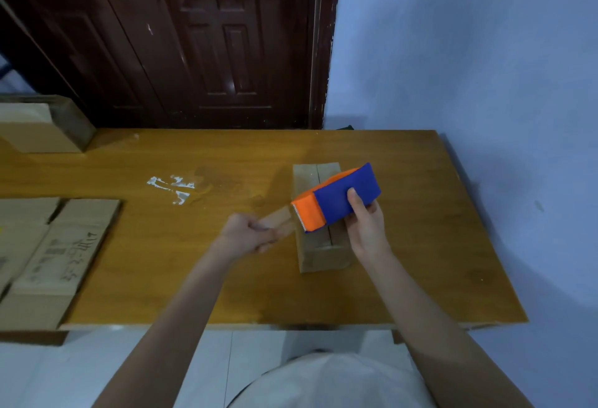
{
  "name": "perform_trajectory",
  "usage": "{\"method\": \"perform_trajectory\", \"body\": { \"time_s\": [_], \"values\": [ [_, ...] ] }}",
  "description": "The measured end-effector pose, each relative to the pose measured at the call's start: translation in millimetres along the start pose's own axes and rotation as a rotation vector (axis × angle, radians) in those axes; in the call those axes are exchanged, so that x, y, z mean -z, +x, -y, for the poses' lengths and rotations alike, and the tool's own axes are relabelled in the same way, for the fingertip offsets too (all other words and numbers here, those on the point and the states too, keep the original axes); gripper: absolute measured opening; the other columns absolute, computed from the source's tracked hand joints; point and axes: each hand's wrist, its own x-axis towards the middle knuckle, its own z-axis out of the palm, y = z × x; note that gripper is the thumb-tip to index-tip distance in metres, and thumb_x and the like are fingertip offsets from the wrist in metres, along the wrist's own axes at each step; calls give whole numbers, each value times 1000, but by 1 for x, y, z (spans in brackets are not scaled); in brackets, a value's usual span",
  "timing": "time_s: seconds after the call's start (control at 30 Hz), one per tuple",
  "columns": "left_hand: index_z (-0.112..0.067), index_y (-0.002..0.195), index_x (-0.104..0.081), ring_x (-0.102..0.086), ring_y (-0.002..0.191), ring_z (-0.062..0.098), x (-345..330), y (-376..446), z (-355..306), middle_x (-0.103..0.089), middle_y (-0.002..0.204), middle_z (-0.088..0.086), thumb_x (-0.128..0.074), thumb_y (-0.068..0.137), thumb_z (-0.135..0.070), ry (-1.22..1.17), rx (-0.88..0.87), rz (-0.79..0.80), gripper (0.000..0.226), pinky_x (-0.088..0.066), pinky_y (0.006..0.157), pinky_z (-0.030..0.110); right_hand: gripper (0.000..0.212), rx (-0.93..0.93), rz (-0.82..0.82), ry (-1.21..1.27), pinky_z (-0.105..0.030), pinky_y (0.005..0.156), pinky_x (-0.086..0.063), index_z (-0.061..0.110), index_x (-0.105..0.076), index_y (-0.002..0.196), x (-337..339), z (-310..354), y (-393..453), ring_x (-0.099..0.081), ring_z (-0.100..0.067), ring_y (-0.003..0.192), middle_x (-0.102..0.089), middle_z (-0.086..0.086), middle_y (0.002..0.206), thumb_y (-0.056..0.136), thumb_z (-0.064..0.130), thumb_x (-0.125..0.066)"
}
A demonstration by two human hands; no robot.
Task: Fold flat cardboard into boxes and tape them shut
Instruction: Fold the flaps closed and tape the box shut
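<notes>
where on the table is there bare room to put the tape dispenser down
Free: the strip right of the folded box out to the table edge, and the wide middle between the box and the flat cardboard, past the white smear. Crowded: the left end, with flat sheets and another box at the far corner.

Single view: head-worn wide-angle camera, looking forward and down over the wooden table (pixel 323 294); forearms close below, door (pixel 207 38) and wall far.
</notes>
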Motion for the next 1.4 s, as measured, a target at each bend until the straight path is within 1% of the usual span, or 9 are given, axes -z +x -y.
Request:
{"method": "perform_trajectory", "body": {
  "time_s": [0.1, 0.27, 0.43, 0.63, 0.77, 1.03, 1.13, 1.23, 1.4],
  "values": [
    [-6, 77, -68, -58, 59, 8, -3, -9, 7, -64, 63, 2, -78, 77, -17, -63, -17, 7, 15, -46, 55, 17, 89, -8, -15, 14, -36, 89, -53, 13, -57, 115, -5, -1, -1, -66, -16, 98, -70, -1, 103, 41, 50, -92],
    [4, 90, -68, -66, 99, 28, -10, -17, 19, -71, 97, 18, -65, 87, -14, -435, -21, 23, 18, -50, 95, 36, 90, -15, -35, 77, -43, 98, -48, 14, -57, 118, -5, -1, 0, -64, -21, 104, -67, -5, 110, 43, 48, -92],
    [2, 87, -59, -69, 94, 26, -42, -24, 19, -71, 94, 17, -53, 85, -8, -874, -101, 161, 11, -54, 88, 35, 89, -18, -65, 85, -42, 97, -49, 12, -56, 119, -5, 3, -3, -64, -20, 104, -67, -6, 110, 45, 48, -91],
    [4, 94, -57, -69, 95, 23, -54, -21, 19, -71, 97, 18, -54, 90, -4, -782, -97, 66, 10, -56, 83, 27, 25, 15, -130, -17, -43, 101, -46, 13, -58, 108, -8, 17, 0, -64, -17, 98, -66, -3, 103, 85, 17, -65],
    [-5, 82, -57, -66, 79, 1, -56, -24, 15, -68, 84, -2, -53, 93, -4, -524, -195, 1, 12, -50, 71, 13, 33, 90, -187, -193, -33, 90, -51, 7, -56, 116, -12, 21, -4, -66, -15, 97, -67, -2, 101, 86, 17, -67],
    [-5, 79, -63, -68, 91, 17, -53, -17, 18, -72, 91, 6, -47, 98, -14, -500, -168, -25, 26, -53, 83, 27, 32, 317, -440, -188, -14, 65, -50, 5, -50, 120, -14, 15, -39, -64, 1, 77, -63, 3, 95, 91, 11, -61],
    [-1, 75, -63, -66, 87, 16, -51, -17, 15, -69, 90, 9, -45, 99, -15, -456, -177, -16, 33, -53, 76, 19, 33, 333, -448, -154, -16, 65, -51, 5, -42, 126, -12, 10, -50, -66, -1, 80, -62, 1, 100, 96, 12, -53],
    [-7, 68, -58, -66, 80, 6, -53, -18, 13, -68, 85, 1, -44, 99, -13, -427, -183, -16, 35, -52, 72, 13, 42, 321, -388, -149, -21, 74, -54, 4, -31, 136, -12, 6, -57, -65, -15, 104, -61, -12, 120, 99, 13, -47],
    [-12, 67, -62, -61, 82, 4, -55, -15, 13, -65, 80, -1, -46, 97, -9, -311, -240, -39, 34, -47, 77, 15, 58, 273, -362, -215, -18, 72, -53, 10, -23, 140, -9, 5, -56, -66, -12, 101, -60, -12, 123, 93, 12, -56]
  ]
}}
